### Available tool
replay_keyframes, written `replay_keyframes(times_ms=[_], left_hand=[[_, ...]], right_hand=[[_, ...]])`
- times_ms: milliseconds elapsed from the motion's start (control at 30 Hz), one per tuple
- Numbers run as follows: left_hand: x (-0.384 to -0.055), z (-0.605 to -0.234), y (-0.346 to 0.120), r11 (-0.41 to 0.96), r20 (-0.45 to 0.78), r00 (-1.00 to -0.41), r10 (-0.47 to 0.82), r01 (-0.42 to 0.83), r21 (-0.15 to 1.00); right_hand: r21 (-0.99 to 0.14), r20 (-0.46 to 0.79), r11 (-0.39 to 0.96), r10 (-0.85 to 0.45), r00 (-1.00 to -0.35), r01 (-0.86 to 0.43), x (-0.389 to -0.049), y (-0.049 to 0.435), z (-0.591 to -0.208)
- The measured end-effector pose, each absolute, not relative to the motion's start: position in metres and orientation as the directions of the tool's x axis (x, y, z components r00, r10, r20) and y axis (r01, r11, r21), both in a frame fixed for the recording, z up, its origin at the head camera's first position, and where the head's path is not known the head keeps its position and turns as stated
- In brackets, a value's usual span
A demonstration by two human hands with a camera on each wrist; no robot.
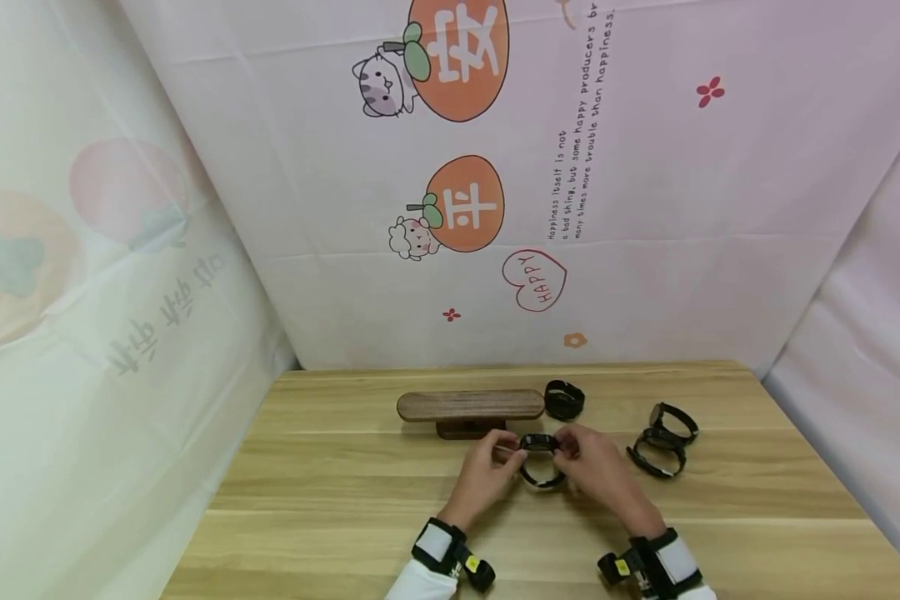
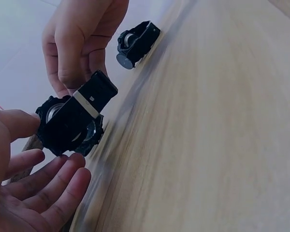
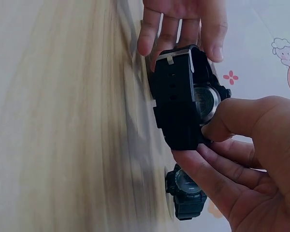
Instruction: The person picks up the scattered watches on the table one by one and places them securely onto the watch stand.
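A black wristwatch [image 1: 540,485], its strap buckled into a loop, is between my two hands, with the case toward the back of the table. My left hand [image 1: 486,477] holds the left side of the case with thumb and fingertips. From the other side my right hand [image 1: 603,471] pinches it. The right wrist view shows the right thumb beside the metal case back [image 3: 206,102], with the fingers below the strap [image 3: 176,92]. In the left wrist view a pale strip [image 2: 86,104] crosses the strap.
Just behind my hands stands a dark wooden T-shaped stand [image 1: 471,406]. One black watch [image 1: 564,400] is at the stand's right end. Further right on the wooden table [image 1: 330,483] lie two more, a rear watch [image 1: 675,421] and a front watch [image 1: 657,454]. A printed curtain [image 1: 645,292] closes off the back.
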State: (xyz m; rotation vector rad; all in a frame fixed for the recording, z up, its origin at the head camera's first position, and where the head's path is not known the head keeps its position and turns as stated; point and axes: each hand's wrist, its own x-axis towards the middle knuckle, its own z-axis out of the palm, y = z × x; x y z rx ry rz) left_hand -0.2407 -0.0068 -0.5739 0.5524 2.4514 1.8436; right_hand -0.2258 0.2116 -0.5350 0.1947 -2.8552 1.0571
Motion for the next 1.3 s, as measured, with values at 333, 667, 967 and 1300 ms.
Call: replay_keyframes(times_ms=[333, 667, 967, 1300], left_hand=[[-0.2385, -0.5708, -0.0086, 0.239, 0.181, -0.942, 0.281, 0.252, 0.938], [-0.2360, -0.5691, -0.0105, 0.238, 0.189, -0.944, 0.272, 0.256, 0.937], [-0.2355, -0.5668, -0.0126, 0.214, 0.198, -0.948, 0.250, 0.254, 0.943], [-0.2358, -0.5667, -0.0169, 0.206, 0.220, -0.939, 0.264, 0.278, 0.938]], right_hand=[[-0.644, 0.188, 0.737, -0.109, -0.976, -0.206, -0.2240, 0.2083, -0.5341], [-0.645, 0.192, 0.736, -0.108, -0.975, -0.209, -0.2240, 0.2079, -0.5349], [-0.640, 0.223, 0.732, -0.114, -0.968, -0.234, -0.2264, 0.2060, -0.5386], [-0.633, 0.258, 0.725, -0.132, -0.957, -0.271, -0.2256, 0.2017, -0.5386]])
